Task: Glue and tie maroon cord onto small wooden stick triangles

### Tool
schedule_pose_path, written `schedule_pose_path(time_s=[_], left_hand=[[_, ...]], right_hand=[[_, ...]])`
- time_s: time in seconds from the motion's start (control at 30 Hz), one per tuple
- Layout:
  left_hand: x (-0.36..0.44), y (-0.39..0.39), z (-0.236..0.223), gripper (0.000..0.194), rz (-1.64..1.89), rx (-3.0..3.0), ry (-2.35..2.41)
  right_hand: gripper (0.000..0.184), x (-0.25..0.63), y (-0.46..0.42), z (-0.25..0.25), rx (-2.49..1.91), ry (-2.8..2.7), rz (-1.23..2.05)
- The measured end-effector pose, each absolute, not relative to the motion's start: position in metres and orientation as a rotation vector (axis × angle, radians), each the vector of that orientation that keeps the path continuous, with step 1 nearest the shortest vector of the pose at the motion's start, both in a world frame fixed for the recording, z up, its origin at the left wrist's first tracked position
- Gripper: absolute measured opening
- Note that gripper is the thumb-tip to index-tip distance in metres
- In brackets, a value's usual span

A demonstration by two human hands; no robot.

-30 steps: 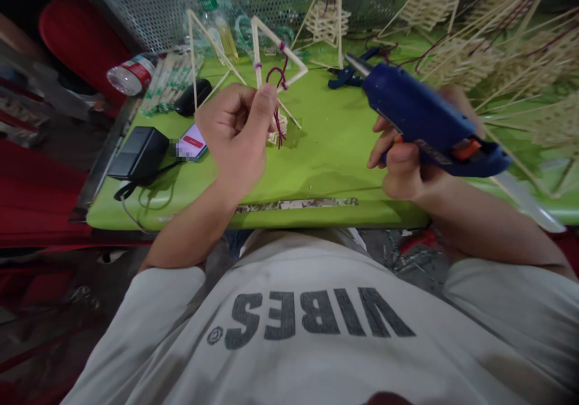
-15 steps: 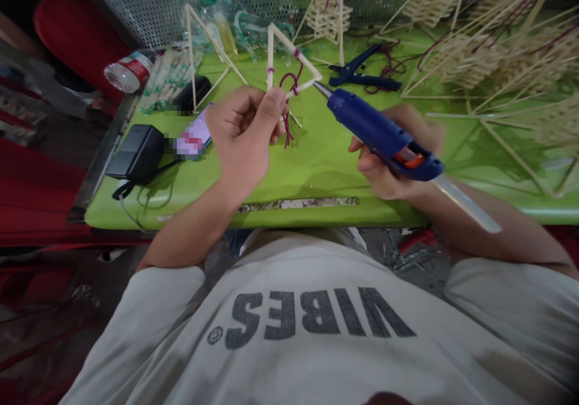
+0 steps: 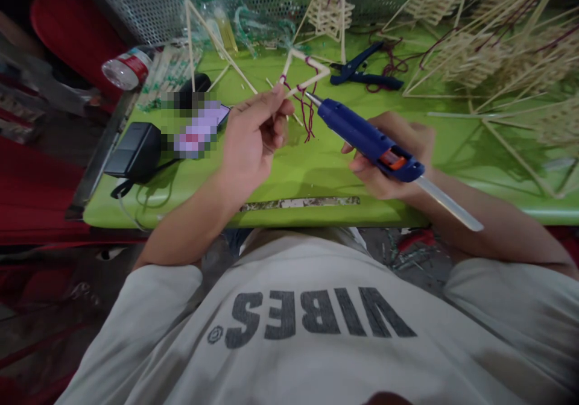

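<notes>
My left hand (image 3: pixel 257 125) pinches one corner of a small frame of pale wooden sticks (image 3: pixel 319 75), held above the green table. Dark purple string (image 3: pixel 309 119) is tied around its sticks, and loose ends dangle below. In my right hand (image 3: pixel 393 152) is a blue hot glue gun (image 3: pixel 357 131), with a long clear glue stick (image 3: pixel 450 203) poking out of its back. The metal nozzle points at the frame's near stick, close to a string knot; whether it touches I cannot tell.
Blue pliers (image 3: pixel 362 70) lie beyond the glue gun. Stick structures with purple string (image 3: pixel 488 61) crowd the table's right side. At left are a phone (image 3: pixel 203 125), a black power adapter (image 3: pixel 134 152), wrapped sticks (image 3: pixel 163 79) and a plastic bottle (image 3: pixel 126 69). Another bottle (image 3: pixel 212 13) stands at the back.
The stick frame has tilted and turned in my left hand, its top coming lower and to the right. The glue gun's nozzle has shifted slightly left and down, from the right corner toward a knot.
</notes>
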State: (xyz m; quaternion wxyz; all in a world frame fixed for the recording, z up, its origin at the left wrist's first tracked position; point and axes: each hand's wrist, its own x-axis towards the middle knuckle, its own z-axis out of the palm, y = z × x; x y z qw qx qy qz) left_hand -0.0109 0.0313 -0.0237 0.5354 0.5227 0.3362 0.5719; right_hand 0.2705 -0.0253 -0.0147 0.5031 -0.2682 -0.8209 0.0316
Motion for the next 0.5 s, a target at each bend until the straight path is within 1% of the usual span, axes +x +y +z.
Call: schedule_pose_path(time_s=[0.07, 0.13, 0.23, 0.3, 0.5], left_hand=[[-0.009, 0.028, -0.017, 0.070, 1.331, 1.228, 0.807], [-0.008, 0.025, -0.012, 0.069, 1.312, 1.195, 0.805], [-0.008, 0.021, -0.005, 0.073, 1.253, 1.171, 0.776], [-0.009, 0.021, -0.002, 0.076, 1.191, 1.183, 0.753], [-0.012, 0.022, 0.002, 0.070, 1.119, 1.129, 0.739]], right_hand=[[0.035, 0.272, -0.025, -0.015, -0.661, -1.998, 0.101], [0.037, 0.274, -0.025, -0.016, -0.688, -2.025, 0.133], [0.052, 0.276, -0.024, -0.019, -0.748, -2.047, 0.176], [0.057, 0.277, -0.023, -0.021, -0.790, -2.027, 0.195], [0.058, 0.277, -0.021, -0.022, -0.753, -2.017, 0.190]])
